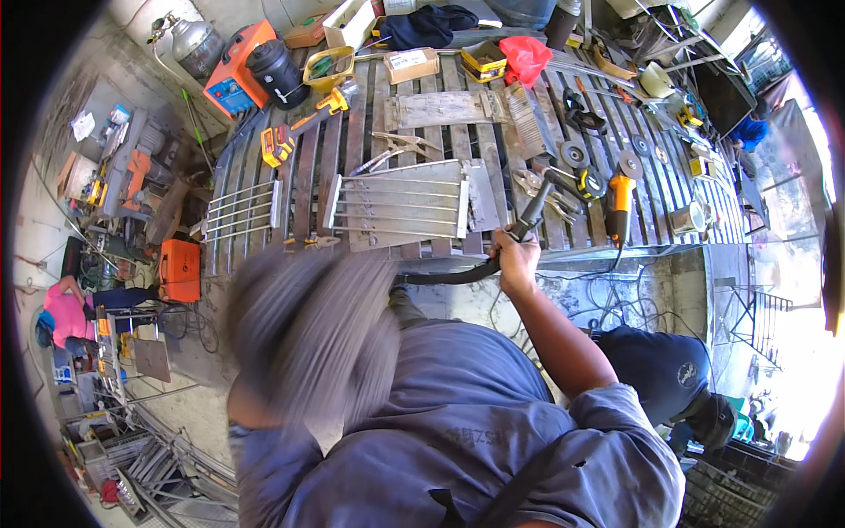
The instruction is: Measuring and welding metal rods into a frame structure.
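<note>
My right hand (517, 257) is wrapped round the handle of a black welding torch (532, 216) at the table's near edge. Its black cable (453, 276) runs off leftward, behind a large grey, streaky blurred thing (321, 339) at my left arm. That thing hides my left hand, and motion smears it too much to name. On the slatted metal table, left of the torch, a small frame of thin metal bars (400, 209) lies over a flat plate. A second barred frame (244, 214) lies farther left. Locking pliers (400, 145) rest beyond the first frame.
An orange angle grinder (621, 198), a tape measure (591, 183) and grinding discs (575, 155) lie right of the torch. A yellow cordless tool (304, 128) is at the far left. A person in dark clothes (651, 370) bends close on my right; another in pink (69, 312) is leftward.
</note>
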Available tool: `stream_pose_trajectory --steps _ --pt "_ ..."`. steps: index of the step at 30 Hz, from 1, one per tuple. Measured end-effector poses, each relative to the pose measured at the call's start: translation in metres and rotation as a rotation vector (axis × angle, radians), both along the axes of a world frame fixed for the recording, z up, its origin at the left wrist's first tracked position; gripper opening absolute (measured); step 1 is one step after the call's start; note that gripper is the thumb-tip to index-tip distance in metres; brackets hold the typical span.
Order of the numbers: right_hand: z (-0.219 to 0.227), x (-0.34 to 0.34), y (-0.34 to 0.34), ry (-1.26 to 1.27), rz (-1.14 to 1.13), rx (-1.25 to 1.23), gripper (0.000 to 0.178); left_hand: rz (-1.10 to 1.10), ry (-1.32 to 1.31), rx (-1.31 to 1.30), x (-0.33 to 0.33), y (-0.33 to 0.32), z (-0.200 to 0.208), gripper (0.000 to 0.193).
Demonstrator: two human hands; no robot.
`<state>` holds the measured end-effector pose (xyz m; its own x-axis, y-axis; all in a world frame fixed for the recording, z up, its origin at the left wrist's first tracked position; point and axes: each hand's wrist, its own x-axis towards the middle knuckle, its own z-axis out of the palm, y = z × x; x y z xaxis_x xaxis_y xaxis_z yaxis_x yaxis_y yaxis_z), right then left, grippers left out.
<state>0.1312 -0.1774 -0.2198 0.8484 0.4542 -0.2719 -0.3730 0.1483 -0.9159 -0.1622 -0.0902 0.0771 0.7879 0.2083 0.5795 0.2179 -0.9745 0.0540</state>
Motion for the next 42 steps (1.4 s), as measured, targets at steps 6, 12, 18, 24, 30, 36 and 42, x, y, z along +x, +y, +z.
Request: stream_pose_trajectory --steps 6,12,18,24,30,36,42 --pt "-0.044 0.018 -0.001 0.002 -0.12 -0.164 0.018 0.004 0.582 -0.309 0.138 0.133 -0.258 0.082" --pt "-0.064 0.015 0.003 -0.216 -0.102 -0.407 0.019 -0.082 0.85 -0.294 0.155 0.191 -0.323 0.117" --pt "-0.055 0.004 0.031 -0.352 -0.082 -0.747 0.025 -0.243 0.779 -0.265 0.158 0.227 -0.336 0.103" --pt "-0.043 0.008 0.063 -0.356 0.017 -0.839 0.039 -0.291 0.731 -0.25 0.178 0.275 -0.329 0.092" --pt "-0.036 0.015 0.073 -0.319 0.123 -0.802 0.045 -0.308 0.738 -0.236 0.207 0.322 -0.323 0.094" --pt "-0.044 0.0 0.03 -0.219 0.035 -0.636 0.021 -0.343 1.082 -0.102 0.255 0.328 -0.29 0.107" --pt "-0.03 -0.025 -0.036 0.007 -0.08 -0.467 0.028 -0.331 1.219 0.036 0.268 0.316 -0.276 0.118"
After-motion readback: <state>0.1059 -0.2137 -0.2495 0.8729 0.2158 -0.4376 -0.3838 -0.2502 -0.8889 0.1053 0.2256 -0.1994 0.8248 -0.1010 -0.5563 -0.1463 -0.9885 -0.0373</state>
